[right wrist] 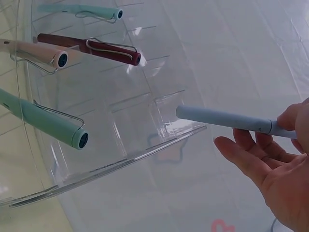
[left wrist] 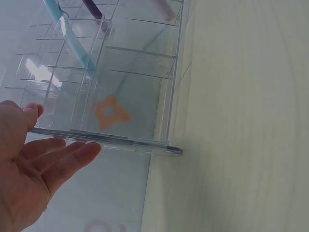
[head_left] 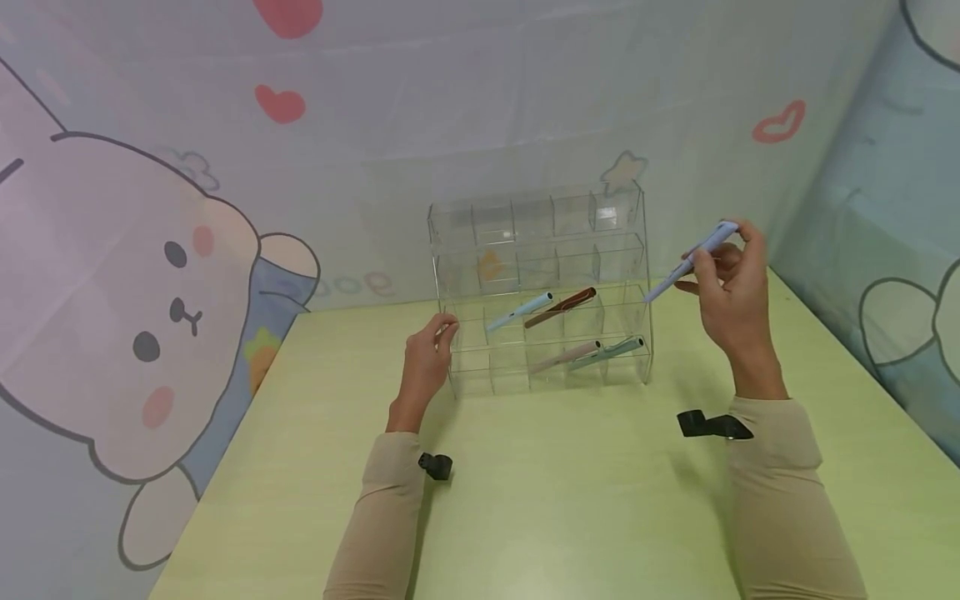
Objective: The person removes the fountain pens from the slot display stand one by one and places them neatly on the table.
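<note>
A clear acrylic pen rack (head_left: pixel 577 248) with tiers of compartments stands on the table. My left hand (head_left: pixel 426 358) pinches its left side panel, thumb on one face and fingers on the other, as the left wrist view shows. Beyond the rack's right side, my right hand (head_left: pixel 737 292) holds a lavender-blue pen (head_left: pixel 688 264) tilted, its lower tip pointing down-left and overlapping the rack's right edge in the head view. On one tier lie a light blue pen (head_left: pixel 520 311) and a dark red pen (right wrist: pixel 91 47). Lower down lie a pale pink pen (right wrist: pixel 36 52) and a green pen (right wrist: pixel 46 121).
The pale green table (head_left: pixel 555 492) runs back to a cloth backdrop (head_left: pixel 450 100) with cartoon figures and hearts. Another printed cloth (head_left: pixel 862 217) hangs along the right. Small black wrist cameras are strapped at both sleeves.
</note>
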Motion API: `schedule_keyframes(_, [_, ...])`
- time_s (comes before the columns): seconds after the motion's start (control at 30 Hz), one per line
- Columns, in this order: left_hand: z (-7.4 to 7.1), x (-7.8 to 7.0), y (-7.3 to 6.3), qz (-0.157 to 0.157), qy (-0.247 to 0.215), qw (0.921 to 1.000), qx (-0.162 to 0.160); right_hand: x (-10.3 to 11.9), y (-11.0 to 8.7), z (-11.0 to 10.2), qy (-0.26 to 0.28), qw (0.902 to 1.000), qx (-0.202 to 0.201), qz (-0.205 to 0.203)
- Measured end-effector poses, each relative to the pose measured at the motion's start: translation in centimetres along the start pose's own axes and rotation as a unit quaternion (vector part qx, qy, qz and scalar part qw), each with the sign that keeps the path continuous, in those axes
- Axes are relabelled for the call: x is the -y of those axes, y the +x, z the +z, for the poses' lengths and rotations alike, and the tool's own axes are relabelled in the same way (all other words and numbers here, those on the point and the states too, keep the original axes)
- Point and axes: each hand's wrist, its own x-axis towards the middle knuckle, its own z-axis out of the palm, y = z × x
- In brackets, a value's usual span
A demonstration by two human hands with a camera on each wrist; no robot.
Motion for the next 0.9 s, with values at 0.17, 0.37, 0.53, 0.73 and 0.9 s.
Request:
schedule_keyframes(0.17, [0.03,0.04,0.0,0.004,-0.002,1.0,-0.004,0.17,0.03,-0.1,0.02,0.9998,0.009,0.001])
schedule_keyframes(0.37, [0.04,0.1,0.05,0.004,-0.002,1.0,-0.002,0.21,0.02,-0.31,0.01,0.9998,0.016,-0.007])
schedule_keyframes(0.53, [0.02,0.13,0.1,0.001,0.0,1.0,-0.001,0.48,-0.01,-0.4,-0.008,0.9997,0.024,0.0])
schedule_keyframes(0.73, [-0.01,0.12,0.13,0.001,0.003,1.0,-0.002,0.86,-0.06,-0.29,-0.004,0.9991,0.04,-0.01])
schedule_keyframes(0.9, [0.03,0.15,0.11,0.001,0.007,1.0,0.0,1.0,-0.2,-0.02,-0.002,0.9985,0.051,-0.021])
